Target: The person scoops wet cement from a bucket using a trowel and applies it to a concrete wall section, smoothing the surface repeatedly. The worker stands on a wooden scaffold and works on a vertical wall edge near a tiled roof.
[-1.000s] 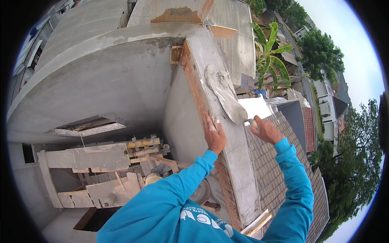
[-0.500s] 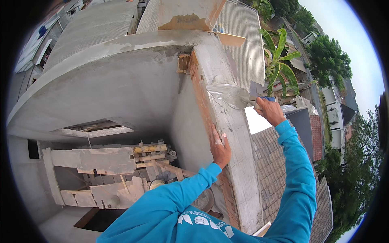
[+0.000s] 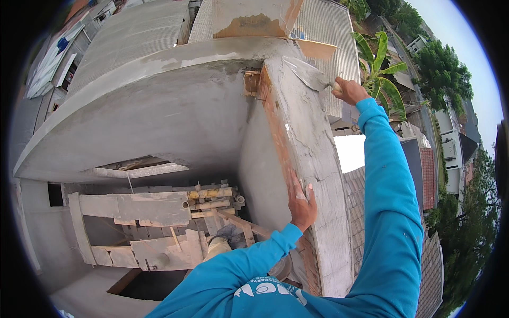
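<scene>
Masonry trowel [image 3: 306, 73], one o'clock, blade over the mortared wall top [image 3: 317, 143]; right hand [image 3: 350, 91], two o'clock, clenched round its handle. Left hand [image 3: 303, 208], between four and five o'clock, well apart, unclenched, resting along the wooden edge board [image 3: 277, 130]. Banana plant [image 3: 380, 66], two o'clock. Plank platform [image 3: 159, 203], eight o'clock.

Metal trowel [image 3: 312, 77] (faintly glossy).

1 fisheye view, head-worn, looking down
</scene>
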Action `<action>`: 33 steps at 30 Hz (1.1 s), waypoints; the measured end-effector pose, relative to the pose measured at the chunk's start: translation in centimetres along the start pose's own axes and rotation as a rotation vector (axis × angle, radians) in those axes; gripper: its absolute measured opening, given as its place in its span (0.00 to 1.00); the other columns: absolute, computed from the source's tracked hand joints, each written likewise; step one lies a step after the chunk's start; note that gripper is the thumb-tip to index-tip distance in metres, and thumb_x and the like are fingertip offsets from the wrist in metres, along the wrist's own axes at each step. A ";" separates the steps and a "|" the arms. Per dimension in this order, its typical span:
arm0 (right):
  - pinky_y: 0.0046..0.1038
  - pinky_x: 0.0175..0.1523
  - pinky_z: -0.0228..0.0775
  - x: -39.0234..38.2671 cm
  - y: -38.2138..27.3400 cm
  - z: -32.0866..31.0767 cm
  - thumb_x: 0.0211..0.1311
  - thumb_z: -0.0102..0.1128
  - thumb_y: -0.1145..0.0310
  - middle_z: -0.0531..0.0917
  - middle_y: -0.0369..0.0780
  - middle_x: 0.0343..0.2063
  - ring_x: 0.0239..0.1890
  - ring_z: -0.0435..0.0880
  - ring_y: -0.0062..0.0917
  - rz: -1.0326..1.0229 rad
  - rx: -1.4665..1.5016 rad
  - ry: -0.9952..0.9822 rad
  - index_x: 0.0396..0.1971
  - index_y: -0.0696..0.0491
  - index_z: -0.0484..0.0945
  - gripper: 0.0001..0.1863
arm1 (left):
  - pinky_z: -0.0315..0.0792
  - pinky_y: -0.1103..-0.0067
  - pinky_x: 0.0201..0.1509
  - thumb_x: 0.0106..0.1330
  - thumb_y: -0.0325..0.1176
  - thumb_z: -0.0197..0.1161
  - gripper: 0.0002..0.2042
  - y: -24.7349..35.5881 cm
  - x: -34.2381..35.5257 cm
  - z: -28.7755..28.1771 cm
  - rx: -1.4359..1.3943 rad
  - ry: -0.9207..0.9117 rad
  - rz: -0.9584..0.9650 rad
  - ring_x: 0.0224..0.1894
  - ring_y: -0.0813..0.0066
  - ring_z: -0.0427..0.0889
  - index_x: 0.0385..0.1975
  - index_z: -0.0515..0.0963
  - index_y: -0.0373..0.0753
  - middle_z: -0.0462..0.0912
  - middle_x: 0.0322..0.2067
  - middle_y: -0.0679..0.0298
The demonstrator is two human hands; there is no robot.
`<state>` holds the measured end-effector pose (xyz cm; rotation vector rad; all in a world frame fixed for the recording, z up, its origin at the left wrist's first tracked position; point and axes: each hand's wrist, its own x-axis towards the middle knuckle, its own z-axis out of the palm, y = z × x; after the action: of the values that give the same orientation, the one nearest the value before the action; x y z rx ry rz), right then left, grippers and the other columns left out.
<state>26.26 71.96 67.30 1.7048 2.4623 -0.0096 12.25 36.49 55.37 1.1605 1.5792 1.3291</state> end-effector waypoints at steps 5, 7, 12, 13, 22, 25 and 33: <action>0.35 0.23 0.75 -6.8 4.0 1.3 0.65 0.60 0.59 0.81 0.45 0.23 0.19 0.82 0.30 -0.071 0.298 -0.149 0.52 0.53 0.73 0.20 | 0.52 0.57 0.75 0.75 0.32 0.50 0.34 0.2 0.2 0.0 0.004 -0.029 0.024 0.72 0.35 0.53 0.73 0.40 0.26 0.48 0.71 0.34; 0.29 0.15 0.68 -11.0 0.3 -2.5 0.66 0.60 0.59 0.78 0.42 0.19 0.13 0.77 0.24 0.107 0.429 -0.389 0.51 0.55 0.73 0.20 | 0.52 0.56 0.75 0.75 0.32 0.51 0.35 -0.5 0.2 0.0 0.026 -0.008 0.009 0.72 0.35 0.53 0.73 0.40 0.27 0.48 0.71 0.35; 0.29 0.18 0.70 -20.0 -2.2 -4.5 0.66 0.61 0.58 0.79 0.41 0.20 0.15 0.77 0.24 0.189 0.466 -0.497 0.50 0.56 0.73 0.20 | 0.53 0.57 0.75 0.75 0.33 0.50 0.34 -0.2 0.1 0.3 -0.003 -0.008 -0.011 0.72 0.36 0.54 0.74 0.41 0.29 0.49 0.71 0.35; 0.30 0.20 0.70 -21.1 -2.8 -4.3 0.65 0.62 0.58 0.80 0.42 0.21 0.15 0.77 0.24 0.194 0.462 -0.519 0.49 0.56 0.73 0.20 | 0.53 0.58 0.75 0.75 0.33 0.50 0.34 -0.2 0.2 0.2 -0.003 -0.001 -0.017 0.72 0.37 0.54 0.74 0.41 0.29 0.49 0.71 0.35; 0.28 0.18 0.65 -27.7 -5.7 -7.3 0.65 0.63 0.59 0.78 0.40 0.19 0.12 0.73 0.21 0.223 0.564 -0.644 0.45 0.57 0.76 0.18 | 0.54 0.62 0.74 0.74 0.34 0.51 0.32 0.3 0.4 -0.1 0.019 0.070 0.010 0.71 0.40 0.57 0.71 0.47 0.24 0.54 0.69 0.34; 0.26 0.17 0.63 -26.5 -6.6 -7.0 0.67 0.61 0.56 0.75 0.37 0.17 0.12 0.72 0.19 0.259 0.713 -0.558 0.45 0.58 0.75 0.19 | 0.53 0.60 0.75 0.74 0.34 0.52 0.35 -0.2 0.2 0.3 0.024 0.046 -0.007 0.73 0.40 0.54 0.73 0.43 0.29 0.51 0.71 0.37; 0.55 0.38 0.73 -17.8 -16.0 4.0 0.66 0.59 0.60 0.79 0.64 0.24 0.32 0.80 0.64 0.068 0.394 0.028 0.39 0.61 0.63 0.20 | 0.52 0.62 0.76 0.74 0.37 0.52 0.34 0.4 -0.1 0.6 0.006 0.026 -0.038 0.73 0.43 0.55 0.73 0.46 0.28 0.53 0.71 0.39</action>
<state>18.00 49.33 64.29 1.9426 2.5481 -0.4976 12.93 36.62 55.61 1.1155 1.6169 1.3201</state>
